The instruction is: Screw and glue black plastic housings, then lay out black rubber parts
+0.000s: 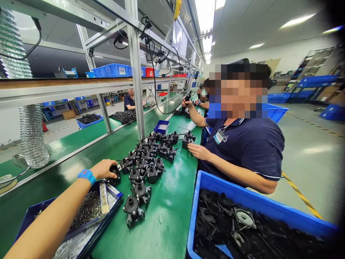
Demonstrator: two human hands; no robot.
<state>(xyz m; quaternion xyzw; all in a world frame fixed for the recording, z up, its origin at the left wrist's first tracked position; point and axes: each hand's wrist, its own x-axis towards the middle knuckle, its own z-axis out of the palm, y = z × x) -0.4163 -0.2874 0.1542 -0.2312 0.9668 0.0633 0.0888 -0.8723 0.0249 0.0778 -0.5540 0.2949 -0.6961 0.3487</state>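
At the left of the bench, my left hand [105, 168], with a blue band at the wrist, is closed on a black round housing [114, 172] with a hollow top. The fingers curl over its rim and the palm hides part of it. Just right of it, black plastic assemblies [140, 163] with short upright spouts stand in close rows. Two more assemblies [131, 205] stand nearer to me. Under my forearm lies a blue divided bin [118, 196] with metal screws [87, 205] and clear or white small parts. My right hand is out of view.
A large blue crate [198, 180] of black parts stands at the lower right. Across from it, a co-worker [242, 151] touches an assembly and holds a dark tool [188, 97]. A metal post [132, 72] rises from the green bench [167, 201]; a small blue box [161, 126] sits behind.
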